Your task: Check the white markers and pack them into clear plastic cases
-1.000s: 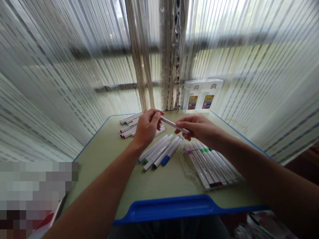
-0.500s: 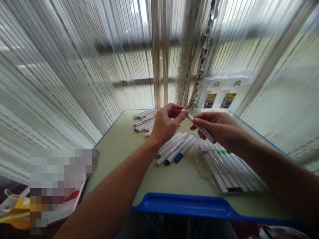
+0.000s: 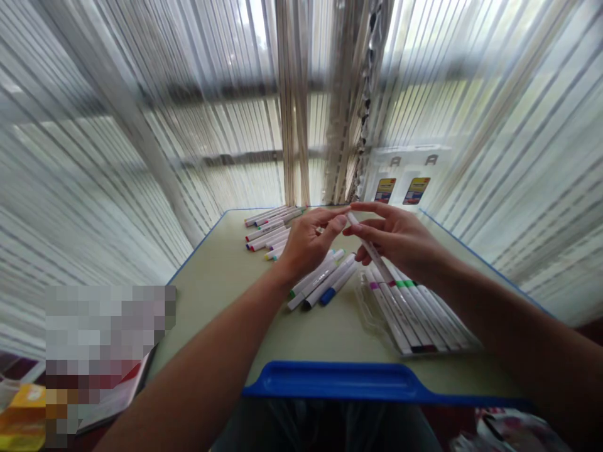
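A white marker (image 3: pixel 374 252) is held at a slant between my two hands above the table. My right hand (image 3: pixel 400 237) grips its barrel between thumb and fingers, with the index finger stretched toward the upper end. At that upper end, my left hand (image 3: pixel 306 243) has its thumb and fingertips closed together. The marker's lower end, with a dark red band, hangs over a clear plastic case (image 3: pixel 372 314) holding a row of white markers (image 3: pixel 414 314). Several capped markers (image 3: pixel 325 279) lie beneath and beside my left hand, black and blue caps among them.
More markers (image 3: pixel 271 232) lie at the table's back left. The pale table (image 3: pixel 226 307) has a blue rim and a blue front tray (image 3: pixel 339 380). A clear package with two labels (image 3: pixel 417 190) stands at the back, before sheer curtains (image 3: pixel 188 125). A blurred-out item (image 3: pixel 108 351) sits at left.
The marker has tipped steeper, its lower end now over the case. My right index finger has stretched toward its upper end. The whole view has shifted slightly.
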`<state>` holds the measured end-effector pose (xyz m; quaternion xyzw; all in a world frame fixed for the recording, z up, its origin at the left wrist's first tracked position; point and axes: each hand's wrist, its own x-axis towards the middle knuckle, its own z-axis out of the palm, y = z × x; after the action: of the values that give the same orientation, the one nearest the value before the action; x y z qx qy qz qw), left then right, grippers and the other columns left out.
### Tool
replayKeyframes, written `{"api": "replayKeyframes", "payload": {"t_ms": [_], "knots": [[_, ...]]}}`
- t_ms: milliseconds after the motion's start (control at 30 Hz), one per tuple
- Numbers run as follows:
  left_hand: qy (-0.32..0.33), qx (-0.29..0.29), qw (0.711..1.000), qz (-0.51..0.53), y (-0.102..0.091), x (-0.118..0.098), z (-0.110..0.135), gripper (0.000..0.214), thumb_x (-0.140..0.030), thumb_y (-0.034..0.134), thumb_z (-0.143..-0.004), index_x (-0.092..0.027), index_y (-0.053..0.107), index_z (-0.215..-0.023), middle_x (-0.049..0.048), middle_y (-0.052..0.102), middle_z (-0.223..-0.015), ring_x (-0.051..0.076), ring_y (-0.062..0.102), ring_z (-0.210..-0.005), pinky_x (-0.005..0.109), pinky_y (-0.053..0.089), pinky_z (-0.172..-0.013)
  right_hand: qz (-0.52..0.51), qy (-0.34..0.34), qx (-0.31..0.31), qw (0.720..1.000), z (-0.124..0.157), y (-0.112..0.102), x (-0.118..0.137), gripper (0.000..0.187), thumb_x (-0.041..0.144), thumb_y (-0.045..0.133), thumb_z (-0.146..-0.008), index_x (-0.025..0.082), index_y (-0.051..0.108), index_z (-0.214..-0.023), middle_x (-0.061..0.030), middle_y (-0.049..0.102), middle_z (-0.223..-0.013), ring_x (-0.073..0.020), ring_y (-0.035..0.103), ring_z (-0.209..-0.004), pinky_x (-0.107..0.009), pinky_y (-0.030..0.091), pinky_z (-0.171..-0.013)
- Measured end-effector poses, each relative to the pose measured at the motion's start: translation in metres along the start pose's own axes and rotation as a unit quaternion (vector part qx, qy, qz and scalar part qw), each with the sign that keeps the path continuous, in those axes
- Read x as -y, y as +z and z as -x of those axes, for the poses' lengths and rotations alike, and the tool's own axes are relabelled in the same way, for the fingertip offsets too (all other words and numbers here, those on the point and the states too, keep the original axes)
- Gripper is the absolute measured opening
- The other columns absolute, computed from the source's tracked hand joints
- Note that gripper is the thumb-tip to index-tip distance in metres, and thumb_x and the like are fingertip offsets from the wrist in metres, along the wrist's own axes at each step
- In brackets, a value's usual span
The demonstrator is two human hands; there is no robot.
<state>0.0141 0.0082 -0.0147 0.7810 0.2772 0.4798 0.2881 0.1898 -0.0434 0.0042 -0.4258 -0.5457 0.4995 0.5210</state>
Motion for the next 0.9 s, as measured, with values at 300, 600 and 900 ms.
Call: {"api": "replayKeyframes", "payload": {"t_ms": [300,600,900], "knots": [[0.004,-0.031,0.998,-0.061,0.007,-0.004,0.004,0.035,-0.036,0.048,-0.096,-0.016,0.067,-0.119,0.0094,0.073,-0.1,0.015,0.065,-0.082,0.025,0.052,-0.064,-0.003,0.026,-0.048,0.999,0.001,0.002,0.007,0.029,0.012,0.065,-0.088,0.018,0.062,-0.115,-0.0066,0.075,-0.086,-0.0163,0.069,-0.05,-0.032,0.061,-0.051],[0.01,-0.055,0.996,-0.075,0.008,0.005,-0.002,0.035,-0.036,0.039,-0.1,-0.017,0.066,-0.113,0.0061,0.072,-0.092,0.011,0.06,-0.067,0.024,0.05,-0.06,0.004,0.067,-0.056,0.996,0.004,0.004,0.009,0.015,0.018,0.068,-0.085,0.018,0.066,-0.1,-0.0082,0.075,-0.077,-0.0193,0.072,-0.058,-0.033,0.062,-0.059],[0.026,-0.118,0.988,-0.098,0.008,-0.001,-0.015,0.03,-0.032,0.039,-0.099,-0.018,0.065,-0.104,0.004,0.072,-0.086,0.012,0.062,-0.068,0.026,0.05,-0.066,0.036,-0.007,-0.101,0.994,-0.001,-0.006,0.008,0.023,0.028,0.078,-0.078,0.02,0.068,-0.097,-0.0051,0.074,-0.077,-0.0135,0.066,-0.06,-0.024,0.053,-0.052]]}}
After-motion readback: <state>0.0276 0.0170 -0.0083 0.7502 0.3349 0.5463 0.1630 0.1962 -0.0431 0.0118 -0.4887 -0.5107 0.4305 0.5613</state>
